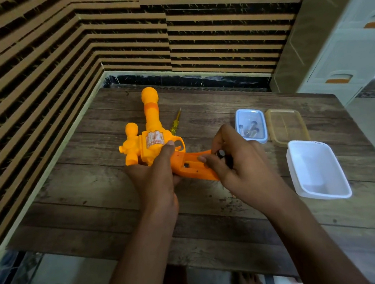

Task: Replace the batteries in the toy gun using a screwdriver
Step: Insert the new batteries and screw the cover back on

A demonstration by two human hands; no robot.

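Observation:
An orange toy gun (151, 131) lies on the wooden table (97, 206), barrel pointing away from me. My left hand (156, 174) grips its body near the trigger. The grip's battery compartment (190, 164) is open. My right hand (234, 165) pinches a dark battery (222, 153) at the end of the grip. A yellow-handled screwdriver (176, 123) lies on the table just right of the barrel, partly hidden by the gun.
A small blue-rimmed container (240, 117) holding batteries stands to the right, with a yellowish lid (287, 126) beside it. A white empty tub (316, 169) sits nearer on the right. A slatted wall runs along the left and back.

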